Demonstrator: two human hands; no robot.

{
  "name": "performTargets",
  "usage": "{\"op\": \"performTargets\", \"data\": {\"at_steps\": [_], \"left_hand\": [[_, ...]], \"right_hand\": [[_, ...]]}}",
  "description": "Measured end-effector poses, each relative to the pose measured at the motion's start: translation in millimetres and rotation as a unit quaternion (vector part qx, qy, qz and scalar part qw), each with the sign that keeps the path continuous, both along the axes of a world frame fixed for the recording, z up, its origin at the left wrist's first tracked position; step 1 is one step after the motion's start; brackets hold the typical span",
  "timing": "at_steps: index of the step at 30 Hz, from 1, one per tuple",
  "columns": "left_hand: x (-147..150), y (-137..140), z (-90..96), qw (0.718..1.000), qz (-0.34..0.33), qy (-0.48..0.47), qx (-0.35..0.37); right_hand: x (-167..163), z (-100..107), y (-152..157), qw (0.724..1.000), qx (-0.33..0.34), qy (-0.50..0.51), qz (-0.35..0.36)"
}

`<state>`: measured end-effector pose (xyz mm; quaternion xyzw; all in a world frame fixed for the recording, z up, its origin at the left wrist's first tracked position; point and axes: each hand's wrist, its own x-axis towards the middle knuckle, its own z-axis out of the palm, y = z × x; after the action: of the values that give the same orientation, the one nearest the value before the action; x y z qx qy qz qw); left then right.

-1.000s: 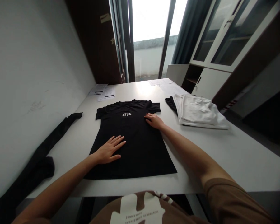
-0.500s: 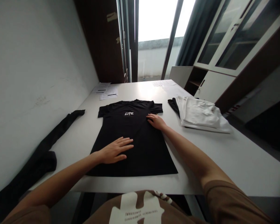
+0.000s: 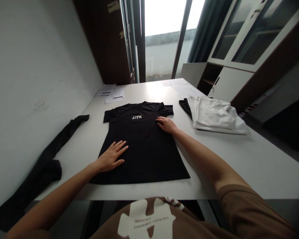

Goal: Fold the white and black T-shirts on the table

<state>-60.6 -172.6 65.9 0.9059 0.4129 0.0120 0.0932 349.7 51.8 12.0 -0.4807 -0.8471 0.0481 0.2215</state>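
A black T-shirt [image 3: 144, 156] lies spread flat on the white table [image 3: 229, 166], its collar at the far end and its hem close to me. Small white lettering shows on its upper part. My left hand [image 3: 111, 157] rests palm down on the lower left of the shirt, fingers spread. Near the right side seam, just below the sleeve, my right hand [image 3: 166, 124] touches the fabric with its fingers stretched out. Neither hand grips anything.
White folded garments [image 3: 214, 114] are stacked at the right, with some black cloth beside them. Dark cloth [image 3: 49, 156] stretches along the left table edge by the wall. Paper sheets [image 3: 114, 94] lie at the far left. Cabinets [image 3: 229, 79] stand beyond the table on the right.
My left hand has slid left across the shirt toward its left side. My right hand stays at about the same place. The view has tilted slightly downward.
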Motion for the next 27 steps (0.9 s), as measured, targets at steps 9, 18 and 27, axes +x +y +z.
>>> {"op": "performTargets", "data": {"at_steps": [9,18,27], "left_hand": [[75.1,-37.1,37.4,0.971,-0.218,-0.038,-0.09],[78.2,133.1,-1.1,0.995,0.089,-0.049,0.025],[135.9,74.7,-4.7,0.991,-0.13,-0.025,-0.017]], "right_hand": [[-0.2,0.3,-0.9,1.0,0.012,-0.003,0.001],[0.8,1.2,-0.5,1.0,0.004,-0.004,-0.002],[0.3,4.0,-0.3,1.0,0.012,0.022,-0.006]]}}
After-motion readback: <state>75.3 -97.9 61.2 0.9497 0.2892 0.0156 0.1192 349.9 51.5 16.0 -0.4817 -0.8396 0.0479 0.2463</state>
